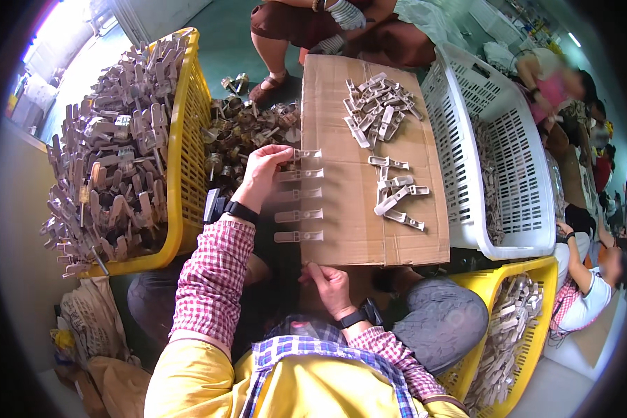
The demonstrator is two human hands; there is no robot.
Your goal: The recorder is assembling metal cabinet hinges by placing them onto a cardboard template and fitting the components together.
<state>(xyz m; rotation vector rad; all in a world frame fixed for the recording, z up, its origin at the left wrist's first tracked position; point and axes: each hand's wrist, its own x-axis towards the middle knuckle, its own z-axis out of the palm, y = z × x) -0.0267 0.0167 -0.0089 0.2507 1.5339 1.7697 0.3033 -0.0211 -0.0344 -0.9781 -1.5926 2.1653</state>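
Along the left edge of a cardboard sheet (369,244), several long pale grey plastic clips lie in a row, their ends jutting past the edge. My left hand (261,174) pinches the outer end of the farthest clip (308,154) in that row. The nearest clip (299,237) lies close to the front corner. At the cardboard's front edge, my right hand (333,289) is closed, thumb against fingers; whatever they hold is hidden. A few loose clips (397,184) rest right of the row, and a heap of clips (383,104) sits farther back.
On the left stands a yellow crate (177,174) heaped with grey clip parts. Brownish metal parts (247,129) pile beside it. A white crate (460,160) and another yellow crate (547,313) flank me on the right. Across the cardboard sits a person with a gloved hand (346,14).
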